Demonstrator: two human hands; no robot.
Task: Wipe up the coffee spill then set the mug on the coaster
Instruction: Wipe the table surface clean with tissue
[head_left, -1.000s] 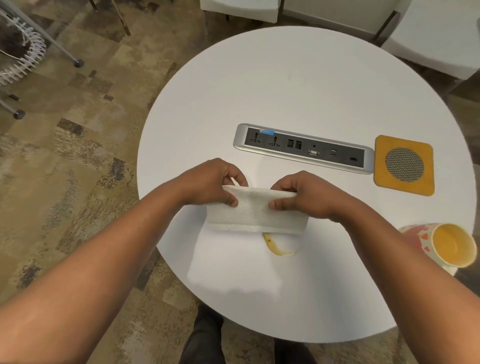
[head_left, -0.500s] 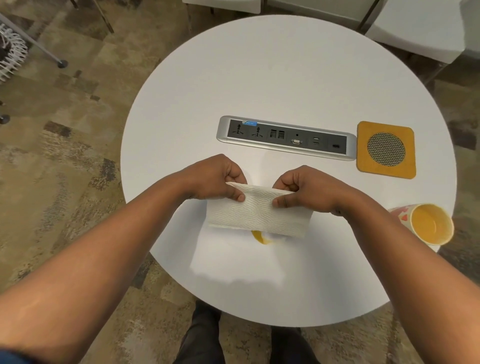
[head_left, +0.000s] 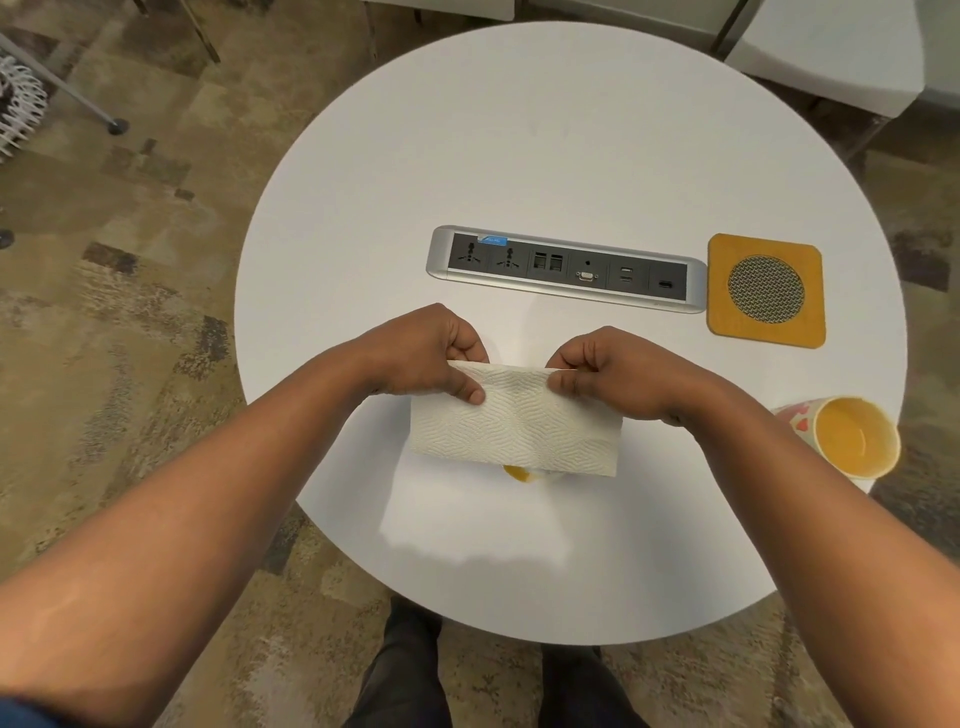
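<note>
A white folded paper towel hangs between my left hand and my right hand, each pinching one top corner above the round white table. Below the towel's lower edge a small yellowish-brown coffee spill shows on the table; most of it is hidden by the towel. A mug with a yellow inside and red hearts outside lies tilted at the table's right edge. The orange square coaster with a grey mesh disc sits to the right, behind the mug.
A silver power and data socket strip is set into the table's middle, just left of the coaster. White chairs stand beyond the far edge. Patterned carpet surrounds the table, and my legs show under the near edge.
The towel has dropped lower over the spill, so less of the spill shows. Both hands stay pinched on its top corners.
</note>
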